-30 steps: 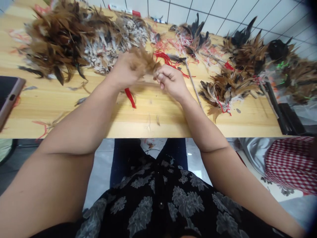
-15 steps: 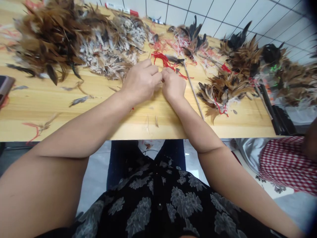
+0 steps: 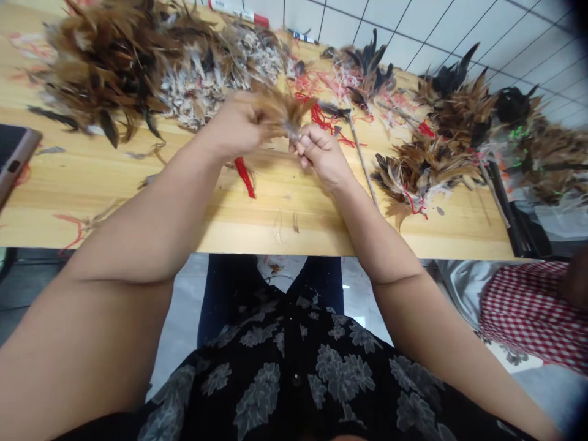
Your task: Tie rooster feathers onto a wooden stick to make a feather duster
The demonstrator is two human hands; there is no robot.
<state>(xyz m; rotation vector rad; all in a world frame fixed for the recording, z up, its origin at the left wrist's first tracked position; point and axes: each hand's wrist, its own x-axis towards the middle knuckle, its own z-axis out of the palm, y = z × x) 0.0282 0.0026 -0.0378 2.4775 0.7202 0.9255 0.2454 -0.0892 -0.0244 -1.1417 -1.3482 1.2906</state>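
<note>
Between my hands is a small bunch of brown feathers (image 3: 282,111), its pale quill ends pinched in the thumb and fingers of my right hand (image 3: 324,153). My left hand (image 3: 236,125) is at the left side of the bunch, beside the feather tips. Motion smears its fingers, so I cannot see whether they grip the feathers. Below my left hand, a bundle of red thread (image 3: 245,177) lies on the wooden table (image 3: 257,229). More red threads (image 3: 321,117) lie just behind my right hand, near a thin stick (image 3: 361,153).
A big heap of brown feathers (image 3: 101,67) covers the back left, with whitish quill bundles (image 3: 193,82) beside it. Tied feather bunches (image 3: 422,162) stand at right. A phone (image 3: 16,153) lies at the left edge. Markers (image 3: 239,11) line the tiled wall. Someone's checked red garment (image 3: 535,306) shows at lower right.
My hands, close together before, have moved apart, the left one going left and slightly up. The feather bunch now shows in my right hand. The red thread bundle below my left hand has become visible.
</note>
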